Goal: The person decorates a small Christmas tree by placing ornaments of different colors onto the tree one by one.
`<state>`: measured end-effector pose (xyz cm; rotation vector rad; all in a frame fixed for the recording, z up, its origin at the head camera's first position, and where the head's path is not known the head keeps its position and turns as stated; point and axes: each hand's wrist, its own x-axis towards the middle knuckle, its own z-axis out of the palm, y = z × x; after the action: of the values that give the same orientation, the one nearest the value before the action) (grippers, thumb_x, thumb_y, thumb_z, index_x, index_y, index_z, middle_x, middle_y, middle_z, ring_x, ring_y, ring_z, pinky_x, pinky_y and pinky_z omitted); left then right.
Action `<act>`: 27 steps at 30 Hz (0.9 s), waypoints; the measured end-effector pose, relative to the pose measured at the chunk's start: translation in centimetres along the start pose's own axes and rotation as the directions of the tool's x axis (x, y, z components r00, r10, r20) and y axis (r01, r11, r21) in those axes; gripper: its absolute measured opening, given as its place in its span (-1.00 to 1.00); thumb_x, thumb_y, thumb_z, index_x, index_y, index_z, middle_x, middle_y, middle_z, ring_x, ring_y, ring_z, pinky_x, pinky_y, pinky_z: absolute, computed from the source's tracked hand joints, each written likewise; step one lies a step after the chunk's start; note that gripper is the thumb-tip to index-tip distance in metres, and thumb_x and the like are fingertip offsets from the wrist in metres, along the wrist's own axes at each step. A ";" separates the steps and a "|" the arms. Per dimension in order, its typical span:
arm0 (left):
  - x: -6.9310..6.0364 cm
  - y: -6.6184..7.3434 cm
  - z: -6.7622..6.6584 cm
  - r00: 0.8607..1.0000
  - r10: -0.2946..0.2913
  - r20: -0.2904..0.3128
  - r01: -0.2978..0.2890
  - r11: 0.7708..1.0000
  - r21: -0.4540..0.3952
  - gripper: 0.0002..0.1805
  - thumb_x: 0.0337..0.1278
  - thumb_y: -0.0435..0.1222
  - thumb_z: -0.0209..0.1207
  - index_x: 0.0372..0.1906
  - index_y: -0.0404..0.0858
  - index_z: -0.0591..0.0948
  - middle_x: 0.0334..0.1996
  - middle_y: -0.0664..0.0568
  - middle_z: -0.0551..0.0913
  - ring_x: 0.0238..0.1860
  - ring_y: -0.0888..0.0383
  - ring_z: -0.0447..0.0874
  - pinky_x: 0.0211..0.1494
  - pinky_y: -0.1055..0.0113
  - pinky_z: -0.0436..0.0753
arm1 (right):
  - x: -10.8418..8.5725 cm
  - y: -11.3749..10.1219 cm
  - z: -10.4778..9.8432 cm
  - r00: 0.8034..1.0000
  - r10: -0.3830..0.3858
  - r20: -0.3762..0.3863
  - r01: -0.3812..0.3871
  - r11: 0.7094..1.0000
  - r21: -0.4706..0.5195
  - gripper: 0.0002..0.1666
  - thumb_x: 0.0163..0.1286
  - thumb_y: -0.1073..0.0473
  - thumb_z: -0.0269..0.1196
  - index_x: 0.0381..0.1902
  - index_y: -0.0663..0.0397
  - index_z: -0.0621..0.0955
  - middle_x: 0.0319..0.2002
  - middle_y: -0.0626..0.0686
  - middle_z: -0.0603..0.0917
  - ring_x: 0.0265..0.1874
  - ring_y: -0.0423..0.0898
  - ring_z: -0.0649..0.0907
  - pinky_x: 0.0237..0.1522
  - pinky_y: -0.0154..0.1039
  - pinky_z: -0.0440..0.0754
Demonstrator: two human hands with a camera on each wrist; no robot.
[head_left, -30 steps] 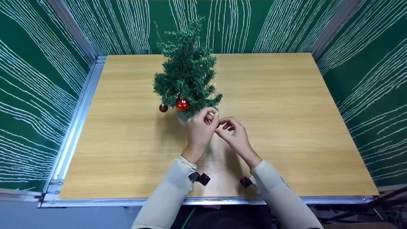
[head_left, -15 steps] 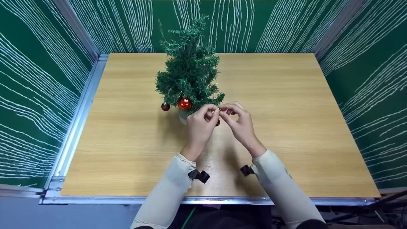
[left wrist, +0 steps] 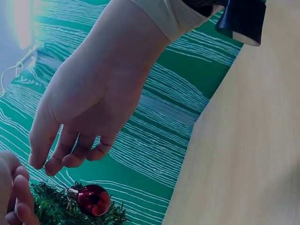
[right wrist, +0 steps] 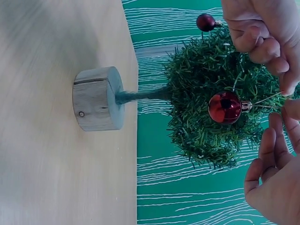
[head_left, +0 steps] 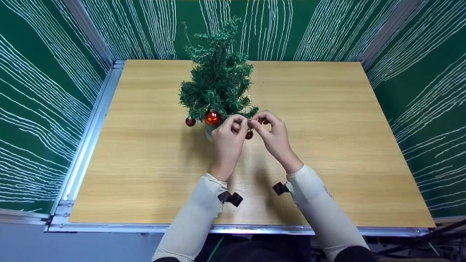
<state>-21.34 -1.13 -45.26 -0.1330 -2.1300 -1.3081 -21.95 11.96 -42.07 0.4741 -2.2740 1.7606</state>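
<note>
A small artificial Christmas tree (head_left: 218,80) stands on a round wooden base (right wrist: 96,101). A dark red bauble (head_left: 249,134) hangs by a thin gold thread (right wrist: 267,99) between my two hands, in front of a low right branch. My left hand (head_left: 228,140) pinches the thread with thumb and forefinger. From the other side, my right hand (head_left: 273,136) pinches it too, its fingertips nearly meeting the left ones. Whether the thread is around a branch tip cannot be told. The right hand (left wrist: 89,93) fills much of the left wrist view.
On the tree's left side hang a bright red bauble (head_left: 212,118) and a smaller dark red bauble (head_left: 190,121). The wooden tabletop (head_left: 327,145) is bounded by green walls (head_left: 320,29) with white wavy lines.
Both hands have risen a little toward the low right branch. The right hand has changed its hold, and the bauble now hangs visibly below the fingertips.
</note>
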 end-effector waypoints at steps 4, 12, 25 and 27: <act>0.1 -0.1 0.3 0.999 -0.022 -0.041 0.025 0.998 0.059 -0.94 0.19 -0.27 0.28 -0.33 -0.17 0.69 -0.63 0.17 0.60 -0.60 0.34 0.50 -0.48 0.49 0.50 | 0.5 0.4 0.2 1.000 0.006 -0.001 -0.006 1.000 -0.008 -0.88 0.36 0.35 0.26 -0.27 0.38 0.62 -0.35 0.03 0.66 -0.30 -0.23 0.52 -0.07 -0.26 0.40; -0.2 -0.4 0.7 0.998 0.026 -0.057 -0.016 0.986 0.168 -0.91 0.27 -0.26 0.23 -0.25 -0.18 0.69 -0.58 0.12 0.61 -0.56 0.29 0.50 -0.47 0.47 0.48 | 1.7 3.8 0.7 0.999 -0.022 -0.038 0.020 0.998 -0.052 -0.87 0.37 0.32 0.25 -0.20 0.31 0.65 -0.33 0.19 0.69 -0.36 -0.22 0.53 -0.12 -0.30 0.39; -0.5 -0.5 0.9 1.000 0.001 0.001 -0.002 0.945 0.326 -0.83 0.37 -0.18 0.14 -0.15 -0.16 0.66 -0.58 0.11 0.60 -0.59 0.21 0.53 -0.51 0.33 0.53 | 2.4 4.4 1.1 0.998 0.068 0.008 -0.067 0.992 -0.110 -0.84 0.43 0.25 0.20 -0.19 0.19 0.70 -0.28 0.10 0.71 -0.39 -0.15 0.53 -0.34 -0.34 0.41; -0.5 -0.4 0.9 1.000 0.012 0.000 -0.011 0.942 0.337 -0.83 0.37 -0.19 0.13 -0.15 -0.17 0.66 -0.57 0.08 0.62 -0.60 0.18 0.56 -0.53 0.31 0.53 | 2.4 4.5 1.2 0.997 0.072 0.018 -0.070 0.991 -0.112 -0.84 0.44 0.25 0.20 -0.19 0.19 0.70 -0.29 0.12 0.71 -0.39 -0.14 0.52 -0.36 -0.35 0.40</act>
<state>-21.50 -0.51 -46.12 -0.0007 -2.3119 -0.9170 -25.87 11.56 -45.54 0.3980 -2.4166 1.6569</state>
